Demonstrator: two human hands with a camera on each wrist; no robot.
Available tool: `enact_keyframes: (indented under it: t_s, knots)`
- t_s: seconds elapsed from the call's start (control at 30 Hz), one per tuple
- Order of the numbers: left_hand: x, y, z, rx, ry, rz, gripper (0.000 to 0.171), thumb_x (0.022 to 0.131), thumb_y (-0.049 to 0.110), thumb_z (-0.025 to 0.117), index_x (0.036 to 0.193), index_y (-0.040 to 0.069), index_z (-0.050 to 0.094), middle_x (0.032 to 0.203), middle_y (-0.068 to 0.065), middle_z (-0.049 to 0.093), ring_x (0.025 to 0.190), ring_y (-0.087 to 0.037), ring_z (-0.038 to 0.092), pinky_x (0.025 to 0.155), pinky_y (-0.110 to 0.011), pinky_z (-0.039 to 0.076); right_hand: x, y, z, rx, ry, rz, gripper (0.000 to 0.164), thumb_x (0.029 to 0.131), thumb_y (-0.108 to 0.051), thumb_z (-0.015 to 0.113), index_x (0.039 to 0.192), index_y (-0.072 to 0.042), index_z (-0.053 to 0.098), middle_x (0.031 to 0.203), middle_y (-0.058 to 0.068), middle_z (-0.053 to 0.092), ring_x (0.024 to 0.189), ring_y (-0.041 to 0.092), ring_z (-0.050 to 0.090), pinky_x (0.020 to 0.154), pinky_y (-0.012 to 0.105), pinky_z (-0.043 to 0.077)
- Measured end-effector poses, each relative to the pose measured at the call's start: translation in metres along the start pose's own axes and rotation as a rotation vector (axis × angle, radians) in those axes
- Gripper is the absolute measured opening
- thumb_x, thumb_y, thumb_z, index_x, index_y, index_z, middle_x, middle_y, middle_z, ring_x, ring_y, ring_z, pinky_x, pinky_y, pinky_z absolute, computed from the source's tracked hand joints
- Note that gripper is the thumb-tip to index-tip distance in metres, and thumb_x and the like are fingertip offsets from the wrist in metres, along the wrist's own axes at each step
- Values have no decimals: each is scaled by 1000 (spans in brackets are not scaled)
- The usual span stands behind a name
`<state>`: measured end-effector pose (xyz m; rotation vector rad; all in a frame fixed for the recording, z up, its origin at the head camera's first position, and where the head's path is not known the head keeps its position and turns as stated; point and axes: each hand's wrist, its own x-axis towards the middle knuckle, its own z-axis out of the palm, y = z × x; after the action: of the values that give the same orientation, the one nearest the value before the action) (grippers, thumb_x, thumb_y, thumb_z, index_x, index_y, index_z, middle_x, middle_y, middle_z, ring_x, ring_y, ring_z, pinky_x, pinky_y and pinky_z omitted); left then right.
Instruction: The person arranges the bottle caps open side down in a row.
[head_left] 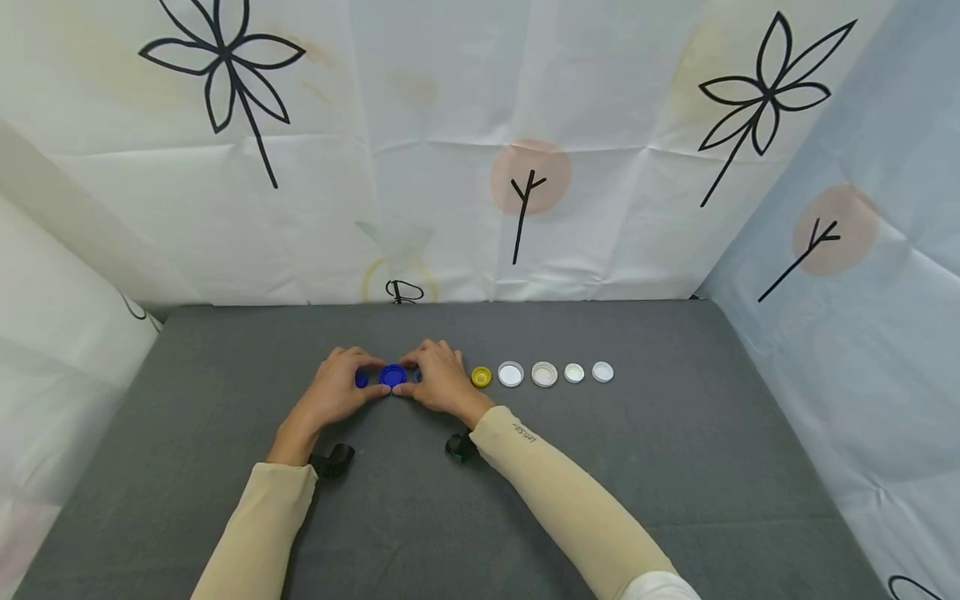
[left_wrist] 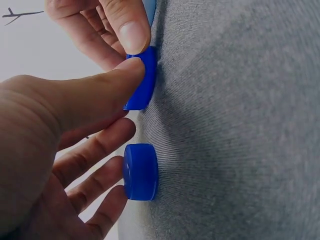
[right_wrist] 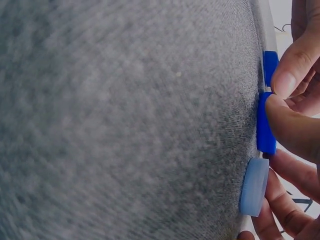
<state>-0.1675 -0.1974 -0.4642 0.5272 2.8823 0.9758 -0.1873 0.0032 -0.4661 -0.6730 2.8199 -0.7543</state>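
Note:
A larger blue bottle cap [head_left: 392,375] lies on the grey table between both hands. My left hand [head_left: 339,386] pinches its left side, with thumb near and index finger far. My right hand [head_left: 441,378] pinches the right side in the same way. Both thumbs press on the cap's wall [left_wrist: 146,82] in the left wrist view. A smaller blue cap [left_wrist: 141,172] lies beside it, by the left hand's other fingers. A pale blue cap [right_wrist: 255,187] sits by the right hand's other fingers, mostly hidden in the head view.
To the right, the row continues with a yellow cap [head_left: 481,377], then several white caps, among them a wide one [head_left: 511,374] and a small one [head_left: 573,372]. White printed cloth [head_left: 450,100] hangs behind the grey table [head_left: 600,467] and along its sides.

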Motion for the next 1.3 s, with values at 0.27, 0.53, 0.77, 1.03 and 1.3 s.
enact_keyframes:
  t_s: [0.27, 0.53, 0.77, 1.03, 1.3]
  knots:
    - [-2, 3, -3, -127, 48, -15, 33, 88, 11, 81, 117, -1, 72, 112, -18, 68, 105, -37, 56, 89, -57, 45, -4, -1, -6, 113, 39, -20, 41, 91, -35, 79, 126, -16, 72, 115, -1, 69, 108, 19, 55, 93, 42, 36]
    - [-6, 10, -9, -395, 46, -66, 34, 90, 12, 79, 121, 0, 70, 106, -14, 71, 91, -25, 68, 78, -35, 57, -15, 0, -18, 307, 101, -81, 36, 90, -24, 81, 122, -12, 72, 113, 2, 72, 110, 22, 59, 103, 46, 38]
    - [-6, 18, -7, -626, 2, -136, 36, 94, 16, 76, 122, -4, 68, 109, -19, 72, 98, -30, 72, 83, -37, 59, -29, 7, -28, 427, 135, -136, 36, 87, -18, 83, 120, -9, 72, 111, 5, 70, 105, 24, 64, 82, 34, 52]
    - [-3, 45, 7, -769, 1, -177, 37, 95, 13, 74, 124, -8, 66, 110, -21, 72, 99, -28, 73, 88, -46, 57, -46, 25, -43, 601, 105, -144, 37, 88, -12, 82, 122, -3, 71, 106, 10, 70, 99, 31, 66, 83, 39, 56]
    - [3, 74, 22, -804, -11, -176, 31, 95, 10, 74, 120, -6, 68, 105, -17, 73, 94, -27, 74, 87, -47, 58, -67, 48, -58, 709, 47, -119, 35, 89, -5, 79, 122, 1, 70, 103, 12, 70, 95, 29, 66, 80, 41, 56]
